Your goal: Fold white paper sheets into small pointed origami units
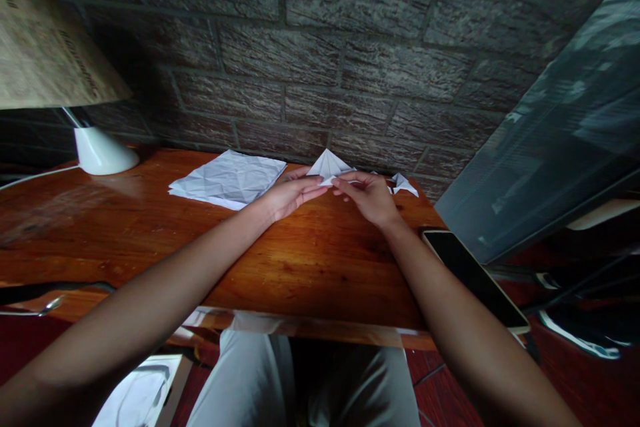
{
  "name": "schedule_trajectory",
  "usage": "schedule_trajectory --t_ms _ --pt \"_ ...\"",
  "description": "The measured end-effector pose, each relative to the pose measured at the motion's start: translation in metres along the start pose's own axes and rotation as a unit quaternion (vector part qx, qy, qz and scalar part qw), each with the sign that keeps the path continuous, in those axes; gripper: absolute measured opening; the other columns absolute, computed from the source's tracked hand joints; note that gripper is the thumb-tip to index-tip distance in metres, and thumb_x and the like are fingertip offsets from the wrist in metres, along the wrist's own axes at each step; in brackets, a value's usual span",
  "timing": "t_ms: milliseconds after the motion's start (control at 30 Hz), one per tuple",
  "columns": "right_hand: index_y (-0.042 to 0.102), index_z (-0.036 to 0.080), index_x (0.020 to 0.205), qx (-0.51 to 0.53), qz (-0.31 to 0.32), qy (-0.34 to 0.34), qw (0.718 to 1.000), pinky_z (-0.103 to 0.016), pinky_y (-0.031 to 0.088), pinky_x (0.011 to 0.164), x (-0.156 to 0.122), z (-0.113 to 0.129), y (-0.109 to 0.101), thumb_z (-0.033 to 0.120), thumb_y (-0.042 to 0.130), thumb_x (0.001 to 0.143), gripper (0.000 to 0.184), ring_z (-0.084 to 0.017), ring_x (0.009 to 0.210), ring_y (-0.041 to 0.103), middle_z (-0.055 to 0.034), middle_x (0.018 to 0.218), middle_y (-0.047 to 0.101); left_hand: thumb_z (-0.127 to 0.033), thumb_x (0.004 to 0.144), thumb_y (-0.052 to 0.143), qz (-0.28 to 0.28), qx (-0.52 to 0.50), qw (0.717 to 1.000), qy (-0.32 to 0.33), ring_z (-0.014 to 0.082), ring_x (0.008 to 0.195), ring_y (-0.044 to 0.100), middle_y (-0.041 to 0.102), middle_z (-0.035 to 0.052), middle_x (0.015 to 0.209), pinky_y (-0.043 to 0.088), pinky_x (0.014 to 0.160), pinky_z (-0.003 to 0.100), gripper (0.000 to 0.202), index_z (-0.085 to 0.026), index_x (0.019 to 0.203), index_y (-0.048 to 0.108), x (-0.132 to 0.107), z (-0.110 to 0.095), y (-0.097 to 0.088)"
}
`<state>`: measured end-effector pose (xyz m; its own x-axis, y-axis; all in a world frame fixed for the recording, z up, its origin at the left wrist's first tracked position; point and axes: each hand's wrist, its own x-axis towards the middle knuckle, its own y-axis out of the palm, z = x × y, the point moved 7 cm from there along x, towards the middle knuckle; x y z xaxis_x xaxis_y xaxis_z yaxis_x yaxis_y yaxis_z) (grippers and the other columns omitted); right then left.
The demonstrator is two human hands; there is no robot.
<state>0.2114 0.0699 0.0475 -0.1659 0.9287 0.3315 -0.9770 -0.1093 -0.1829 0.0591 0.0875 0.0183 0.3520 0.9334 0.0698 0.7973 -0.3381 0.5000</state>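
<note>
Between my two hands is a folded white paper [327, 164], its creased triangular point facing up toward the wall. My left hand [296, 193] grips its left side, fingers under it and thumb on top. With thumb and fingertips, my right hand [367, 192] pinches the lower right edge. Beyond the right hand lies another folded paper piece [404, 185], partly hidden. To the left of my hands rests a stack of creased white sheets [231, 177].
A lamp [105, 150] with a printed shade stands at the left of the wooden table [310, 273]. A tablet-like device [473, 277] lies at the right edge, by my forearm. A stone-block wall [320, 67] borders the back. Below left is a white box [145, 390].
</note>
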Motion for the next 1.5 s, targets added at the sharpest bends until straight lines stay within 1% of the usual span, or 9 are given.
schedule_trajectory --t_ms 200,333,500,667,833,1033,1167,1267,1500 --pt "0.076 0.020 0.083 -0.006 -0.024 -0.004 1.000 -0.025 0.051 0.056 0.000 0.001 -0.004 0.056 0.082 0.066 0.040 -0.018 0.074 0.071 -0.0048 0.079 0.076 -0.007 0.076 0.075 0.017 0.008 1.000 -0.009 0.0182 0.091 0.075 0.078 0.0102 0.098 0.052 0.105 0.036 0.018 -0.012 0.094 0.073 -0.001 -0.003 0.001" --pt "0.076 0.020 0.084 -0.016 -0.025 -0.004 1.000 -0.026 0.050 0.056 0.001 0.001 -0.005 0.057 0.083 0.064 0.043 -0.018 0.072 0.070 -0.0048 0.077 0.076 -0.005 0.072 0.077 0.019 0.010 1.000 0.000 0.0194 0.094 0.075 0.078 0.0100 0.098 0.051 0.107 0.038 0.026 -0.012 0.096 0.074 -0.001 -0.003 0.001" --pt "0.077 0.019 0.081 -0.035 -0.036 -0.027 0.998 -0.027 0.049 0.058 0.001 0.003 -0.005 0.056 0.080 0.069 0.039 -0.015 0.066 0.063 -0.0042 0.077 0.075 -0.006 0.069 0.079 0.028 0.026 0.999 0.018 0.0190 0.091 0.075 0.078 0.0091 0.099 0.051 0.106 0.040 0.031 -0.013 0.099 0.074 -0.001 -0.004 0.004" --pt "0.076 0.019 0.076 -0.057 -0.053 -0.039 0.996 -0.029 0.049 0.062 0.001 0.005 -0.006 0.052 0.077 0.073 0.033 -0.015 0.065 0.061 -0.0043 0.076 0.074 -0.013 0.067 0.084 0.045 0.054 0.997 0.034 0.0199 0.093 0.075 0.078 0.0084 0.102 0.050 0.107 0.042 0.038 -0.016 0.104 0.073 -0.001 -0.007 0.005" --pt "0.075 0.018 0.074 -0.040 -0.072 -0.022 0.996 -0.029 0.050 0.062 0.001 0.001 -0.009 0.051 0.078 0.072 0.033 -0.014 0.062 0.061 -0.0048 0.072 0.074 -0.023 0.065 0.088 0.071 0.086 0.993 0.038 0.0229 0.098 0.074 0.078 0.0097 0.105 0.049 0.106 0.044 0.041 -0.017 0.103 0.074 -0.001 -0.005 0.006" --pt "0.074 0.018 0.072 -0.023 -0.068 -0.006 0.997 -0.029 0.050 0.062 0.002 -0.002 -0.009 0.053 0.081 0.068 0.036 -0.014 0.060 0.061 -0.0050 0.070 0.073 -0.029 0.069 0.086 0.080 0.116 0.988 0.057 0.0238 0.102 0.073 0.077 0.0111 0.110 0.051 0.103 0.041 0.040 -0.017 0.105 0.076 -0.001 -0.002 0.005" --pt "0.074 0.018 0.071 -0.018 -0.062 -0.012 0.998 -0.029 0.050 0.061 0.002 0.001 -0.008 0.056 0.082 0.065 0.039 -0.015 0.060 0.061 -0.0048 0.069 0.073 -0.029 0.066 0.088 0.085 0.152 0.981 0.087 0.0225 0.101 0.073 0.078 0.0097 0.105 0.051 0.103 0.038 0.039 -0.016 0.102 0.077 -0.003 -0.005 0.010" --pt "0.074 0.018 0.071 -0.014 -0.060 -0.011 0.998 -0.029 0.050 0.061 0.002 0.001 -0.007 0.055 0.082 0.066 0.038 -0.014 0.061 0.062 -0.0048 0.069 0.074 -0.029 0.064 0.089 0.079 0.178 0.974 0.117 0.0224 0.098 0.073 0.079 0.0089 0.104 0.050 0.101 0.037 0.040 -0.016 0.100 0.078 -0.004 -0.009 0.013" --pt "0.074 0.017 0.073 0.001 -0.063 -0.014 0.998 -0.029 0.050 0.063 0.001 0.001 -0.005 0.050 0.082 0.069 0.034 -0.014 0.061 0.062 -0.0046 0.070 0.074 -0.034 0.064 0.089 0.058 0.184 0.973 0.124 0.0234 0.098 0.073 0.078 0.0101 0.105 0.050 0.101 0.038 0.043 -0.015 0.101 0.077 -0.006 -0.011 0.011"
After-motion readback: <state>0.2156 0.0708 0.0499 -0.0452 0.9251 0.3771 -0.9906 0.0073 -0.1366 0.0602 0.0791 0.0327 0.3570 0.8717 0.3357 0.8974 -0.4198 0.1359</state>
